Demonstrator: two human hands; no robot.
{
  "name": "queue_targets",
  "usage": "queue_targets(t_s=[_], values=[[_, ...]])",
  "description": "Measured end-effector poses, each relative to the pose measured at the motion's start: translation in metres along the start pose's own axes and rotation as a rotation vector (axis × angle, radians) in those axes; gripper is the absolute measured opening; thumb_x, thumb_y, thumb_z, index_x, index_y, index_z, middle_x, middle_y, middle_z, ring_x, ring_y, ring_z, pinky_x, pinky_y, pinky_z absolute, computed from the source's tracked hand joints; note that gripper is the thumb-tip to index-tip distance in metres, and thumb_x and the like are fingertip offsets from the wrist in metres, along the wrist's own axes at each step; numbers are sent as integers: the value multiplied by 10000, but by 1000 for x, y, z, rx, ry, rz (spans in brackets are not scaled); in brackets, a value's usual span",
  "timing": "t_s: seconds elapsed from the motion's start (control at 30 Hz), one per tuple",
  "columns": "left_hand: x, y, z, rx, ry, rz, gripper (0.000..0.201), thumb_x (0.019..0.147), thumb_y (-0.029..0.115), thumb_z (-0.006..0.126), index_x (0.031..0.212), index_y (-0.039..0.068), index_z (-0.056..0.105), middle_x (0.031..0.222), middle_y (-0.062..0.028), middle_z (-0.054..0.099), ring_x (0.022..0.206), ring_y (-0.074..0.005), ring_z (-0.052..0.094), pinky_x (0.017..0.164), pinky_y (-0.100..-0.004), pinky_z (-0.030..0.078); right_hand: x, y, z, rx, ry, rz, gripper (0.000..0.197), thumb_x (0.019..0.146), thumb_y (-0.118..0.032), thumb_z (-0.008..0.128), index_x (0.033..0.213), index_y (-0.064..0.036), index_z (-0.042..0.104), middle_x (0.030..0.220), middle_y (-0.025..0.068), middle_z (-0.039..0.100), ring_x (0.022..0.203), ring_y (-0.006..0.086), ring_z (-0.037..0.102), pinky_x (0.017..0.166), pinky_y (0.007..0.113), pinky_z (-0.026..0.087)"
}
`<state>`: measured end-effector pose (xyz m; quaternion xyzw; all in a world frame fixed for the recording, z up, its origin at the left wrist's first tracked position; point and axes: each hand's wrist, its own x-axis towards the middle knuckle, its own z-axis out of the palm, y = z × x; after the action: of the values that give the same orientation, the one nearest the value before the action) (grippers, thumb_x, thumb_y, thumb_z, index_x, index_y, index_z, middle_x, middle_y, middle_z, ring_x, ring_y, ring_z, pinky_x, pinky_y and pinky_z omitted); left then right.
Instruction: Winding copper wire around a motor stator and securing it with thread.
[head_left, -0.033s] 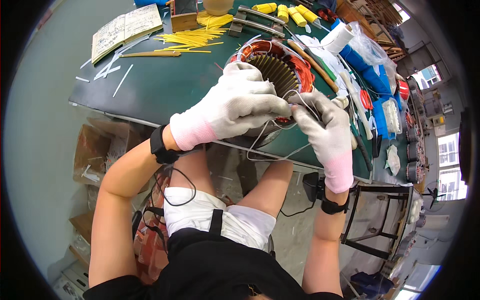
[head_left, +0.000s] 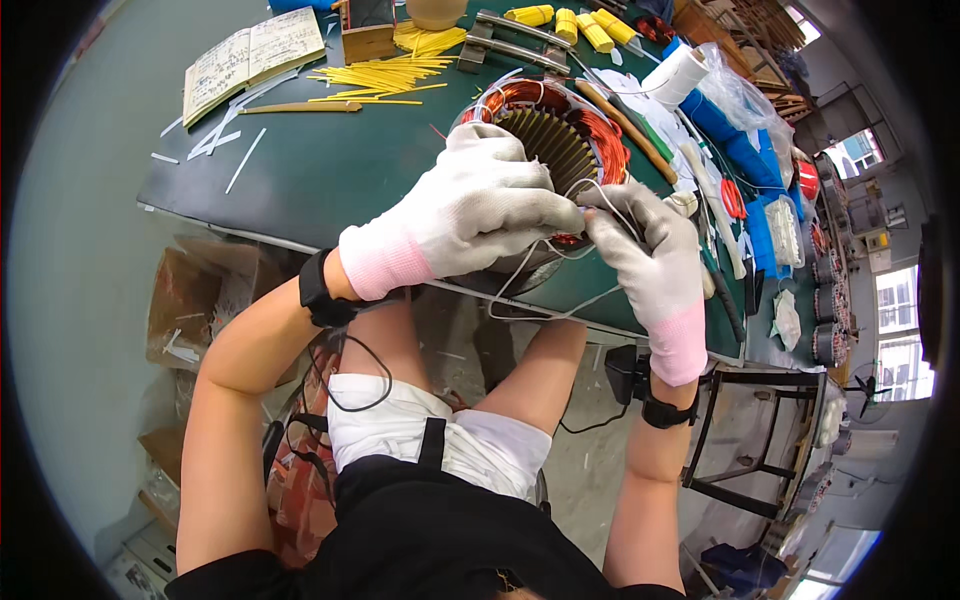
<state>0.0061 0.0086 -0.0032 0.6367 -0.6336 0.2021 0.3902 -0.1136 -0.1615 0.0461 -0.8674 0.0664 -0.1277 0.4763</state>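
A motor stator (head_left: 548,140) with copper-coloured windings around a slotted core stands near the table's front edge. My left hand (head_left: 478,200), in a white glove, reaches over its near left rim, with thumb and fingers pinched together. Against those fingertips, my gloved right hand (head_left: 648,232) is closed on a thin white cord (head_left: 522,318) at the near right rim. The cord loops up between the hands and hangs in a slack bend over the table edge. What lies exactly between the fingertips is mostly hidden.
An open notebook (head_left: 250,62) and yellow strips (head_left: 385,75) lie at the far left of the green table (head_left: 330,170). Right of the stator are a wooden stick (head_left: 628,133), red-handled scissors (head_left: 733,200) and a white spool (head_left: 676,78). A dark stool frame (head_left: 755,440) stands at right.
The slack bend of white cord has shifted slightly left and down. Both hands hold nearly the same place, and the stator has not moved.
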Motion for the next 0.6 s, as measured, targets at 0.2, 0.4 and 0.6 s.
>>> queue_targets(t_s=[0.2,0.4,0.6], values=[[0,0,-4,-19,-24,-17,298,684,97,685,965,197,691,849,48,581,766,-186,501,811,-351,356,7,-3,-2,-37,-50,25,105,858,-94,606,886,-1,645,756,4,623,723,47,548,689,210,449],[1,-1,1,50,-27,33,302,670,138,723,953,238,697,898,44,598,780,-193,516,793,-372,373,-7,12,11,63,89,-40,115,855,-65,615,951,-4,621,784,45,651,704,43,538,688,225,464],[-1,-1,1,107,12,46,244,668,186,756,897,237,687,919,50,612,783,-187,530,793,-391,387,-33,-14,-3,237,-14,110,231,926,-163,543,1010,34,632,918,61,650,821,118,573,774,250,452]])
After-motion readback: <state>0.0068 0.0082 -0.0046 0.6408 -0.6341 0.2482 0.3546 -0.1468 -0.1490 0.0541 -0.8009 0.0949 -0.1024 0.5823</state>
